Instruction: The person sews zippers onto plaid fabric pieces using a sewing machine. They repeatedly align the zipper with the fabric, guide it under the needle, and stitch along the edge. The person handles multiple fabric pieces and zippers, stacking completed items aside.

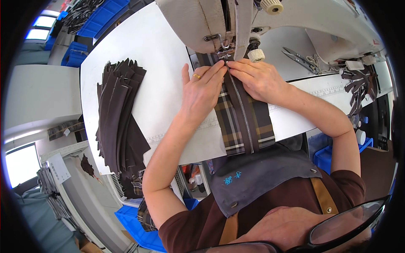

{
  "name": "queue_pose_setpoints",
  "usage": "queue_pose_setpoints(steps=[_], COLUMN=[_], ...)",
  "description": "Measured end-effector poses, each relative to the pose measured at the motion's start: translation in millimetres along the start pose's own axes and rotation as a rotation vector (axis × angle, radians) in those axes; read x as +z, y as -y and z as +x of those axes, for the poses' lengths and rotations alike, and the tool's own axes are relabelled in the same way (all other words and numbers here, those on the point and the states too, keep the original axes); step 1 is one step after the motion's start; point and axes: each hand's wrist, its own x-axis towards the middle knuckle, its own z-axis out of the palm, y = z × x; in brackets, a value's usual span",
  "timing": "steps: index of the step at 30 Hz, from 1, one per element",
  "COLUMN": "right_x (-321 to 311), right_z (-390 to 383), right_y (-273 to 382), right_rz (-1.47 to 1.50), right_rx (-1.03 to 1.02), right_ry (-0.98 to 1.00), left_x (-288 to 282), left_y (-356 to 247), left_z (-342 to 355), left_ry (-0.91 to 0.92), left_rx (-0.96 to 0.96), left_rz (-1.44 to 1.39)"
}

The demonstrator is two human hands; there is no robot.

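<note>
A strip of brown, tan and white plaid cloth [230,126] runs from the front edge of the table to under the presser foot [225,55] of a white sewing machine [196,23]. Along its middle lies a dark zipper [243,105] with metal teeth. My left hand [203,87] lies on the cloth left of the zipper, fingers stretched toward the foot and thumb spread away. From the other side, my right hand [261,80] has its fingertips closed together at the zipper's edge just before the foot; its thumb is hidden.
A stack of dark cloth strips [120,114] lies left on the white table [164,46]. Scissors [300,60] rest right of the machine's needle area, with dark scraps [358,86] farther right. Blue bins [141,234] stand below the table edge.
</note>
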Motion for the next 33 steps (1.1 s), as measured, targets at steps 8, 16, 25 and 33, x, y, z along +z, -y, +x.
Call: queue_pose_setpoints(steps=[8,16,25,33], right_x=[-1.9,-5.2,-6.2,-2.9], right_z=[0.8,2.9,4.2,1.2], right_y=[3.3,1.8,1.5,0.0], right_rz=[-0.056,-0.057,-0.04,-0.028], right_rx=[0.03,0.013,0.003,0.025], right_ry=[0.027,0.04,0.031,0.023], left_x=[0.6,-95.7,-159.3,-133.6], left_y=[2.4,21.3,157.6,113.7], left_z=[-1.6,-66.1,-136.0,-130.5], left_ry=[0.015,0.02,-0.523,-0.34], left_rx=[-0.049,-0.186,-0.872,-0.455], left_rz=[-0.094,0.263,-0.542,0.275])
